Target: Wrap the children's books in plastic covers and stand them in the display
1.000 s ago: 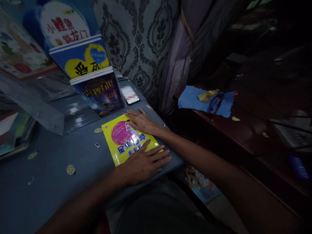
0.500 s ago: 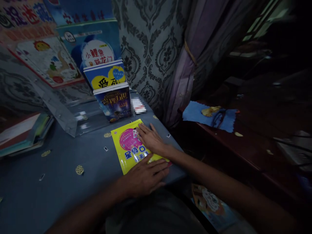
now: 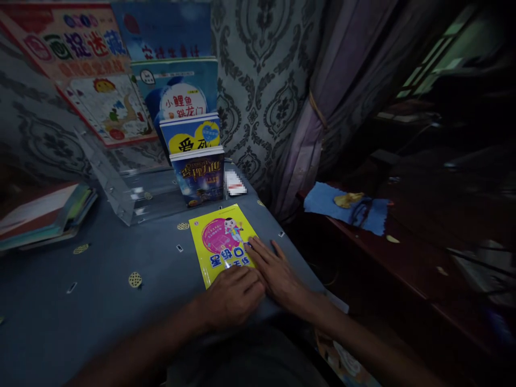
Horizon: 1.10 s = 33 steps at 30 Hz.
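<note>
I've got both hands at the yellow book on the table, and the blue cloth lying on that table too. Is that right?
Not quite: the head view shows the blue cloth on the dark red surface at the right. The left hand and right hand are at the yellow book on the table.

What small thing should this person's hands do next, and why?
Perhaps slide the left hand a little toward the person, off the yellow book: it hides part of the near end, while the right hand, at the book's right side, could probably steady it.
</note>
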Each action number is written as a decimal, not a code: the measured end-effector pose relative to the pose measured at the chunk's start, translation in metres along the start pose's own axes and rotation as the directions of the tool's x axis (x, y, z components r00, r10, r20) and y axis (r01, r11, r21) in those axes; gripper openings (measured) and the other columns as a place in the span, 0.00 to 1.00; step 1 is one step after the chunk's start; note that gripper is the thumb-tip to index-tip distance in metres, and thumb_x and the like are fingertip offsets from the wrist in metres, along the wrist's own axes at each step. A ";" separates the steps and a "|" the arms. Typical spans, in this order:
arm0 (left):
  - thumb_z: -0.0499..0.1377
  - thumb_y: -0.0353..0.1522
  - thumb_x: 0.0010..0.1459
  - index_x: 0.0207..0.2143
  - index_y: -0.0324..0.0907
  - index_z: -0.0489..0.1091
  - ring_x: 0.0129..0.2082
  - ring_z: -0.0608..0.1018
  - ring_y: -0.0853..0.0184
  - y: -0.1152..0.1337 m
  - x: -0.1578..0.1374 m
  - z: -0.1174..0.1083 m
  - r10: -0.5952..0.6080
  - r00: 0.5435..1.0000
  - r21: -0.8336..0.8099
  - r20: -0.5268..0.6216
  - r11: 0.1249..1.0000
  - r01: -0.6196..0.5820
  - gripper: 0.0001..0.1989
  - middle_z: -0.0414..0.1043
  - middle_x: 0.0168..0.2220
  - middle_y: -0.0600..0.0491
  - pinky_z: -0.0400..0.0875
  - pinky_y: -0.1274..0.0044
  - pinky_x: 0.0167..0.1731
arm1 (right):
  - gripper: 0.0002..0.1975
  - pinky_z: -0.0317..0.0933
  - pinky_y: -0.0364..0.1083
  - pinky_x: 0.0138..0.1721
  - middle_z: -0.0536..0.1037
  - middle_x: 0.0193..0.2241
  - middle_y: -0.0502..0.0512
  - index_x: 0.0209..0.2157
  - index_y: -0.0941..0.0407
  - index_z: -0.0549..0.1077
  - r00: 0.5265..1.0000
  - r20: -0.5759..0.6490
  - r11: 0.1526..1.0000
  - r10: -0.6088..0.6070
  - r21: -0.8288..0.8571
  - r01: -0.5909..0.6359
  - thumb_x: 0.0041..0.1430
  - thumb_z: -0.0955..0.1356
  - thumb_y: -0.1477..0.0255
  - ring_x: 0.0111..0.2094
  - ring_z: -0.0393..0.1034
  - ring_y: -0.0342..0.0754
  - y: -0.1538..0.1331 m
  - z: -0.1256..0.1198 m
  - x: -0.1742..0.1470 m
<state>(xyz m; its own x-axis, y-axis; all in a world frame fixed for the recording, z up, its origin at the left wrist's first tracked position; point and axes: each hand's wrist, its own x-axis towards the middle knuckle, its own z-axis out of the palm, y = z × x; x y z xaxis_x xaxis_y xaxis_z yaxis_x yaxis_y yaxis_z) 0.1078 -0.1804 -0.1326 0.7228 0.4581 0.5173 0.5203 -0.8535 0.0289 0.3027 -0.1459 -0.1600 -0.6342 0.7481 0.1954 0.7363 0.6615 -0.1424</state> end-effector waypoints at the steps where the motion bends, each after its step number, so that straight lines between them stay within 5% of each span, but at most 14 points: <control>1: 0.49 0.32 0.71 0.39 0.41 0.68 0.37 0.77 0.63 -0.002 -0.002 0.000 -0.043 0.999 0.013 0.017 0.999 0.043 0.10 0.74 0.35 0.49 0.74 0.70 0.40 | 0.25 0.54 0.69 0.65 0.66 0.66 0.69 0.66 0.58 0.64 1.000 0.015 1.000 -0.010 -0.009 0.010 0.72 0.58 0.70 0.68 0.58 0.61 0.002 -0.002 0.000; 5: 0.52 0.34 0.70 0.47 0.40 0.66 0.48 0.78 0.57 -0.019 -0.015 -0.002 -0.255 0.965 0.024 0.066 0.967 0.254 0.09 0.75 0.46 0.44 0.74 0.62 0.51 | 0.25 0.53 0.68 0.66 0.65 0.67 0.67 0.67 0.56 0.63 0.998 0.062 1.000 -0.009 -0.015 0.010 0.73 0.57 0.68 0.69 0.57 0.60 0.007 -0.009 0.022; 9: 0.54 0.37 0.69 0.55 0.39 0.64 0.63 0.70 0.52 -0.044 -0.026 -0.002 -0.455 0.883 0.075 0.111 0.890 0.449 0.16 0.70 0.59 0.38 0.64 0.52 0.63 | 0.26 0.50 0.66 0.68 0.62 0.68 0.68 0.67 0.61 0.62 0.997 0.074 1.000 0.021 0.010 -0.022 0.73 0.57 0.67 0.70 0.54 0.59 0.007 -0.009 0.071; 16: 0.49 0.44 0.71 0.62 0.35 0.61 0.69 0.60 0.43 -0.087 -0.050 0.005 -0.694 0.718 0.220 0.042 0.708 0.671 0.27 0.62 0.65 0.30 0.61 0.47 0.62 | 0.27 0.49 0.65 0.68 0.61 0.68 0.72 0.66 0.64 0.63 0.974 0.012 0.973 0.228 0.039 -0.228 0.72 0.58 0.66 0.70 0.54 0.60 0.016 0.007 0.132; 19: 0.50 0.45 0.69 0.62 0.35 0.61 0.70 0.60 0.44 -0.095 -0.057 0.008 -0.727 0.686 0.123 -0.015 0.680 0.723 0.27 0.63 0.65 0.29 0.59 0.48 0.63 | 0.27 0.49 0.64 0.68 0.62 0.68 0.71 0.66 0.63 0.63 0.974 -0.046 0.974 0.221 0.053 -0.219 0.72 0.58 0.65 0.70 0.54 0.59 0.021 0.018 0.132; 22: 0.52 0.43 0.67 0.62 0.37 0.60 0.68 0.64 0.47 -0.098 -0.055 0.006 -0.788 0.616 -0.164 -0.002 0.608 0.777 0.27 0.64 0.64 0.33 0.59 0.52 0.64 | 0.28 0.47 0.63 0.68 0.61 0.68 0.71 0.67 0.63 0.62 0.972 -0.040 0.971 0.230 0.068 -0.227 0.71 0.58 0.64 0.71 0.53 0.58 0.025 0.024 0.131; 26: 0.60 0.42 0.61 0.62 0.42 0.60 0.64 0.69 0.52 -0.107 -0.044 -0.004 -0.889 0.448 -0.669 0.090 0.280 0.689 0.30 0.66 0.63 0.38 0.65 0.61 0.62 | 0.30 0.45 0.63 0.69 0.58 0.69 0.71 0.67 0.65 0.61 0.971 -0.005 0.966 0.240 0.100 -0.238 0.72 0.57 0.63 0.72 0.50 0.58 0.027 0.025 0.132; 31: 0.72 0.35 0.47 0.51 0.44 0.67 0.60 0.74 0.52 -0.118 -0.035 -0.024 -0.967 0.085 -0.913 0.239 -0.194 0.360 0.29 0.72 0.58 0.41 0.72 0.67 0.56 | 0.29 0.45 0.63 0.69 0.60 0.69 0.71 0.67 0.63 0.62 0.973 -0.016 0.961 0.232 0.157 -0.226 0.71 0.57 0.63 0.71 0.51 0.59 0.031 0.024 0.131; 33: 0.75 0.34 0.44 0.49 0.42 0.69 0.54 0.79 0.52 -0.113 -0.033 -0.026 -0.924 0.089 -0.897 0.373 -0.335 0.288 0.30 0.77 0.51 0.42 0.75 0.66 0.52 | 0.29 0.45 0.63 0.69 0.61 0.69 0.69 0.67 0.61 0.62 0.973 -0.027 0.959 0.228 0.180 -0.219 0.70 0.57 0.64 0.71 0.52 0.58 0.033 0.025 0.130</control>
<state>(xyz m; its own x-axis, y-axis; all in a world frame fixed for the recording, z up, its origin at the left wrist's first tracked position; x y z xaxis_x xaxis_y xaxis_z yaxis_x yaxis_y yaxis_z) 0.0130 -0.1053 -0.1308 -0.2467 0.9215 -0.3001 -0.3743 0.1950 0.9066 0.2388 -0.0253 -0.1634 -0.4435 0.8773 0.1835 0.8026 0.4799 -0.3543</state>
